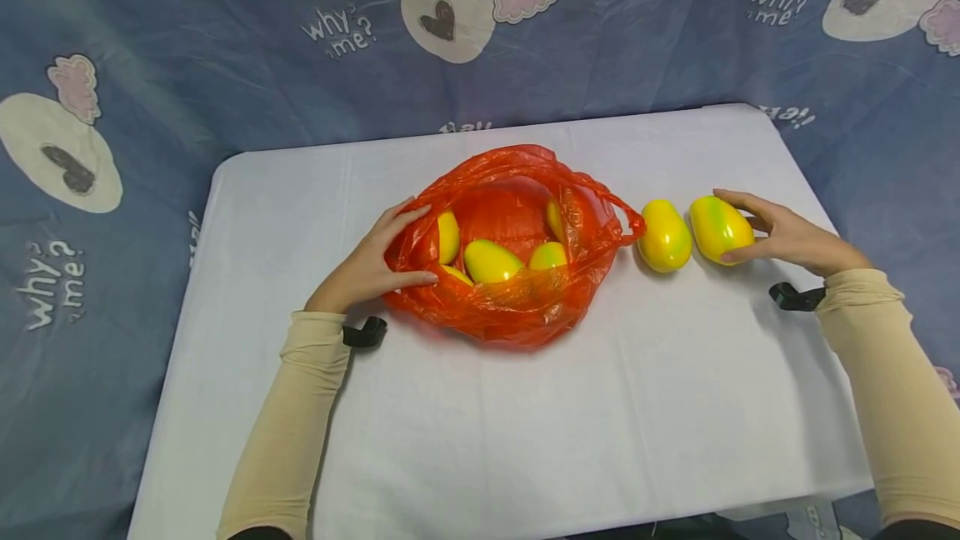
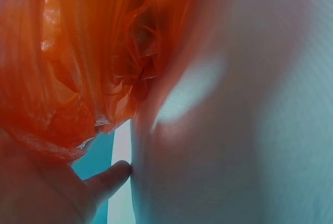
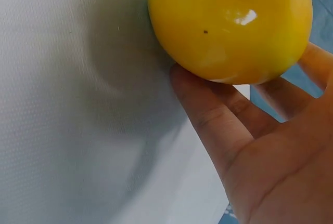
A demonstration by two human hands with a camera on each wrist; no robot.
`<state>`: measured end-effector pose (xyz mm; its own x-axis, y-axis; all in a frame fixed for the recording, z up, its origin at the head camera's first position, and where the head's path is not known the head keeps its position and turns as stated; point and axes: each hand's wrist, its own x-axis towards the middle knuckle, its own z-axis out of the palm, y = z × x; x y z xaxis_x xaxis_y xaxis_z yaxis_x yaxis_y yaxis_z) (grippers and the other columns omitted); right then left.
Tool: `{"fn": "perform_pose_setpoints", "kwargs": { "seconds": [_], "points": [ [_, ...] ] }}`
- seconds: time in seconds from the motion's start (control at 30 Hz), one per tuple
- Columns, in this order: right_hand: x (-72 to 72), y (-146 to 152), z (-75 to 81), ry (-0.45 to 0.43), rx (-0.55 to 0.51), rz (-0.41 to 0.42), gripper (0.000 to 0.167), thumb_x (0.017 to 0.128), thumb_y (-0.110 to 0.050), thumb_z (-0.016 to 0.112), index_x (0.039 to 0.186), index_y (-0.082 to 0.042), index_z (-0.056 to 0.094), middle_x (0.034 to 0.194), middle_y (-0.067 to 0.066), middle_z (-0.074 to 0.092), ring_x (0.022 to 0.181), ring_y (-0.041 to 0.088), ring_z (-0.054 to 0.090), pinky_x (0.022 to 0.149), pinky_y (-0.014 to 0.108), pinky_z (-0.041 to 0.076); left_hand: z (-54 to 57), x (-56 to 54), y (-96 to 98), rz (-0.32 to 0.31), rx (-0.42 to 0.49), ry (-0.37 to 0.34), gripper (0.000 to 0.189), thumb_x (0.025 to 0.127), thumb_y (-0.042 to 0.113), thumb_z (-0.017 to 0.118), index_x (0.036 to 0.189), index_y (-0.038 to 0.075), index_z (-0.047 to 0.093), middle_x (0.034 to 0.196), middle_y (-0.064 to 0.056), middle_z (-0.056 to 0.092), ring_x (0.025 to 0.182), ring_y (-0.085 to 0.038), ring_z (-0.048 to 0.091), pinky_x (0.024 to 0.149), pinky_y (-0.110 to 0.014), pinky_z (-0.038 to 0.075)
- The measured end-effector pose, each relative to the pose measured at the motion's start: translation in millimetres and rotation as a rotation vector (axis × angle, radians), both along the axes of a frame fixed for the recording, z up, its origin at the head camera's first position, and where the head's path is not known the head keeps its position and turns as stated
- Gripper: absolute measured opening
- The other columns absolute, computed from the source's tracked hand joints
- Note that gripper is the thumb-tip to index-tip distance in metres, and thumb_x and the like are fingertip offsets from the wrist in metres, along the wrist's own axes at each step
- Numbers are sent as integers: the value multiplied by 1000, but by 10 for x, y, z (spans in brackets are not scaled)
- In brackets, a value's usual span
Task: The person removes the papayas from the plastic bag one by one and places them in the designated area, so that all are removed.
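A red plastic bag (image 1: 517, 323) lies with its mouth spread on the white table. Inside it are several yellow mangoes (image 1: 491, 262), some partly hidden by the film. My left hand (image 1: 371, 261) holds the bag's left rim, thumb and fingers spread along it. In the left wrist view the crumpled bag (image 2: 78, 68) hides most of that hand's fingers. Right of the bag, my right hand (image 1: 787, 232) grips a glossy yellow mango (image 1: 720, 230) with a green streak, thumb and fingers at its sides. Another mango (image 1: 665, 236) lies between it and the bag handle.
The white-covered table (image 1: 480, 440) ends at the back against a blue printed cloth (image 1: 255, 48). A black wrist mount (image 1: 797, 297) sits at the right cuff, and another black mount (image 1: 365, 332) at the left cuff.
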<state>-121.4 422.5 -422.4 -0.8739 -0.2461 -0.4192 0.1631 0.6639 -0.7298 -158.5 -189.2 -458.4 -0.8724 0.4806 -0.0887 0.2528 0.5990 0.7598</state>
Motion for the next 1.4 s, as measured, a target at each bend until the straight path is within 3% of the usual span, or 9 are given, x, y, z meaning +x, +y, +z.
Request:
{"fn": "perform_pose_setpoints", "kwargs": {
  "seconds": [0.33,0.57,0.8,0.87,0.97,1.03,1.1,1.3,1.4],
  "points": [
    [-15,-11,-6,-10,3,-3,101,88,-15,80,167,-28,18,175,8,12,155,55,11,114,84,15,-1,-1,5,0,-1,2,98,77,51,88,157,49,32,173,9,14,159,-31,21,119,-73,30],
    [-27,-58,28,-5,14,-6,104,88,-15,81,167,-30,15,175,9,10,153,56,16,113,83,20,-8,-4,-12,-2,-2,22,99,77,50,89,158,47,33,173,9,15,159,-30,21,120,-71,30],
    [-35,-40,65,30,34,-1,107,89,-15,81,168,-28,10,175,9,8,158,46,12,119,77,19,-15,-7,-13,-4,1,12,98,77,52,88,157,49,32,173,9,14,159,-31,21,118,-72,31],
    [-28,-16,99,51,43,-7,108,89,-15,81,168,-29,8,176,7,5,160,42,8,123,72,16,-17,-8,-12,-6,3,7,98,77,53,88,157,50,32,173,9,14,159,-32,21,117,-73,32],
    [-22,-1,161,93,63,-9,107,91,-16,79,167,-33,7,176,-1,3,162,33,7,133,37,18,-19,-6,-24,-6,2,7,98,77,53,88,157,51,32,173,10,14,159,-33,22,117,-73,33],
    [-20,-7,214,132,66,-3,104,92,-14,78,167,-35,9,175,-6,6,163,25,10,125,12,21,-19,-5,-39,-4,1,7,98,77,53,88,157,51,32,173,10,13,159,-33,21,117,-73,33],
    [-25,-29,270,175,62,7,101,93,-12,78,167,-34,12,174,-10,11,162,16,14,109,-4,24,-19,-6,-55,-3,-2,9,98,77,53,88,157,51,32,173,10,13,159,-33,22,116,-73,33],
    [-47,-146,473,271,2,28,95,91,-5,78,165,-30,25,170,-9,28,142,-10,38,104,-2,34,-18,2,-59,0,-2,4,98,77,53,88,157,52,32,173,11,13,159,-31,22,116,-72,34],
    [-73,-217,584,308,-31,34,94,89,-2,79,164,-29,29,165,-9,37,129,-16,46,99,-2,39,-14,4,-49,-5,-2,1,98,77,56,87,156,53,31,173,12,12,159,-30,22,117,-71,34]
  ]
}}
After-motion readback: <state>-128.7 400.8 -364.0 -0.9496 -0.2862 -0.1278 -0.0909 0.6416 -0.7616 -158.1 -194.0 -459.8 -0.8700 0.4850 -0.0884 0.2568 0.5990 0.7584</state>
